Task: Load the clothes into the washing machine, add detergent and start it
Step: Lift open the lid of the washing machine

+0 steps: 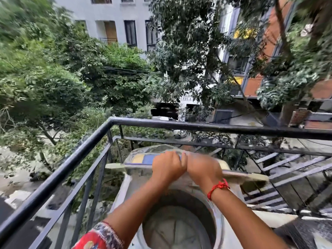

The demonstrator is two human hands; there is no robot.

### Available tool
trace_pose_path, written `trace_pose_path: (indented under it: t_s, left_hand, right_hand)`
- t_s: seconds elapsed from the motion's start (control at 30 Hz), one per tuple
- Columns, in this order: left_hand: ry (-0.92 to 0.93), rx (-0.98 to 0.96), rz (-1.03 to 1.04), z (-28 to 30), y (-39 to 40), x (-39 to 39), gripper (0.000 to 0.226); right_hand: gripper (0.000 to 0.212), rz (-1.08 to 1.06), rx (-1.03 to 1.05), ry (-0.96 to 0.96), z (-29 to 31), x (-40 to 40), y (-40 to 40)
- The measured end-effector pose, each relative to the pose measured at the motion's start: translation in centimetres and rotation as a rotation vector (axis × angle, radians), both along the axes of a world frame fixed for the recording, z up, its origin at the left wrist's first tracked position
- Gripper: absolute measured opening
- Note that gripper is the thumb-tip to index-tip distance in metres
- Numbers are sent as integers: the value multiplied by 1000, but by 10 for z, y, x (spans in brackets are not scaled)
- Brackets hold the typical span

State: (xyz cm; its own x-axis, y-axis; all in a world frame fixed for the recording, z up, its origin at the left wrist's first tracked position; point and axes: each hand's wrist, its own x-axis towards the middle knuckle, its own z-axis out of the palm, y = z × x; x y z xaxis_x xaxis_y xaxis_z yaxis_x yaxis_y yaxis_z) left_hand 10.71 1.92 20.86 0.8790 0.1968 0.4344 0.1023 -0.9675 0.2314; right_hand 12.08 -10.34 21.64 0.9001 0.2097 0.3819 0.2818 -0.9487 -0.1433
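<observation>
Gripping raised lid (143, 159) edge, both hands; railing (197, 125) near.

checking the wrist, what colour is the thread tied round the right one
Red thread, knotted; clearest in the head view.

A black metal balcony railing (75, 155) turns a corner above a street. Beyond it dense green trees (53, 78) fill the left side, with a pale grey apartment building (115, 13) behind and a red-brick building (269, 42) on the right, all in daylight.
</observation>
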Motion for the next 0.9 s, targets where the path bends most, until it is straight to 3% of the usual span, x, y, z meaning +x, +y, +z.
trace_pose_path:
  t_s: [0.43, 0.9]
  left_hand:
    - [-80, -73, -35, 49, 19, 96, 60]
    - [7, -72, -37, 59, 41, 200, 59]
  right_hand:
    - [55, 29, 92, -118, 42, 100, 21]
    - [51, 83, 164, -79, 52, 203, 39]
